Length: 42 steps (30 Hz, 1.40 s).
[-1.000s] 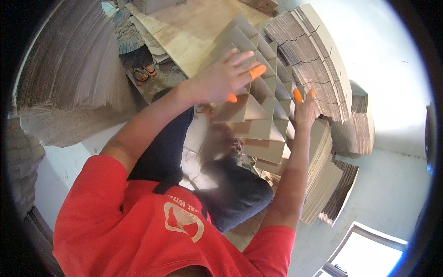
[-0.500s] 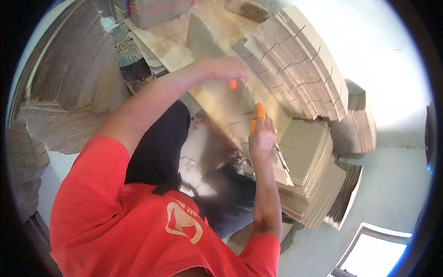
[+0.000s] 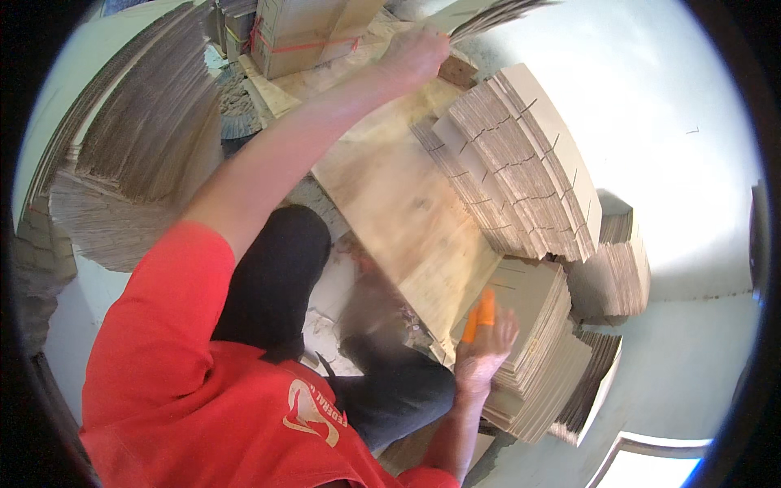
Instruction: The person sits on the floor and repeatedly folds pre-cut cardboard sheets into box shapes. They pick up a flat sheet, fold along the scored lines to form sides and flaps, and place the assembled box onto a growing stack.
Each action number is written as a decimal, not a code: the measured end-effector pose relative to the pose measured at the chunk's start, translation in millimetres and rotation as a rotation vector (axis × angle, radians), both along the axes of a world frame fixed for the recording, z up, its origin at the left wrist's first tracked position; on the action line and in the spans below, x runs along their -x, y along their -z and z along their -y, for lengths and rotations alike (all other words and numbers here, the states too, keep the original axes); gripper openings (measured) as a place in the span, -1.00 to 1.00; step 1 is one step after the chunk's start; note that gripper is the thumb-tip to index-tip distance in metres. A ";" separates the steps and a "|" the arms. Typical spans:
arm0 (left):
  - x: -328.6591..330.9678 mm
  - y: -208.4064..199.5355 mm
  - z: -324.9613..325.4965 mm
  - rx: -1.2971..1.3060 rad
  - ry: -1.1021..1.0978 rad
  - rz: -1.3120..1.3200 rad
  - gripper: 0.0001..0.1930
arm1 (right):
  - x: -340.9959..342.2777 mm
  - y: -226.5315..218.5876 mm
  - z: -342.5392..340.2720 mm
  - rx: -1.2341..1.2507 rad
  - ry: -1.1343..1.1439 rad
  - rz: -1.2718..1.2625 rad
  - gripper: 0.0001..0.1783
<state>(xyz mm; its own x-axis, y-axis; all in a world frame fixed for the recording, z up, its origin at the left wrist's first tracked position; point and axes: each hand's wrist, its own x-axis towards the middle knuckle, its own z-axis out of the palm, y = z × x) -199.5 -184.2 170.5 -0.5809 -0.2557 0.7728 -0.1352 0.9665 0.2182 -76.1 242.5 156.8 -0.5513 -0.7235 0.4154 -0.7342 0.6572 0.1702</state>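
My left hand is raised at the far end of the board, its fingers closed on a small bundle of cardboard sheets. The sheets stick out to the right and are partly blurred. Close to the near right end of the wooden board, my right hand has its fingers stretched out and holds nothing. Orange sleeves cover two of its fingers. It hovers at the edge of a stack of flat cardboard sheets; whether it touches them I cannot tell.
A tall stack of slotted cardboard leans along the board's right side, with a smaller stack behind it. Large cardboard piles stand at left. A carton tied with red string and a brush lie at the far left.
My left hand has swung up and away, carrying cardboard sheets off the board. My right hand has drawn back toward me, and its fingers have spread. The upright cardboard on the board is gone.
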 end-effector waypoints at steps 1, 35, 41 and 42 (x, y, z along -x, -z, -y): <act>11.4 12.5 1.7 0.017 -0.040 0.121 -0.85 | -0.5 12.3 -12.9 -0.003 0.036 0.046 -0.60; -12.4 152.1 -74.3 -0.214 0.223 0.424 -0.75 | 111.0 38.4 -168.9 -0.136 1.077 0.321 -0.42; -11.4 129.5 -93.5 -0.197 0.355 0.393 -0.73 | 123.9 50.5 -182.9 -0.002 0.912 0.266 -0.70; -10.2 121.3 -99.8 -0.195 0.353 0.406 -0.72 | 123.0 50.4 -182.3 0.021 0.937 0.247 -0.72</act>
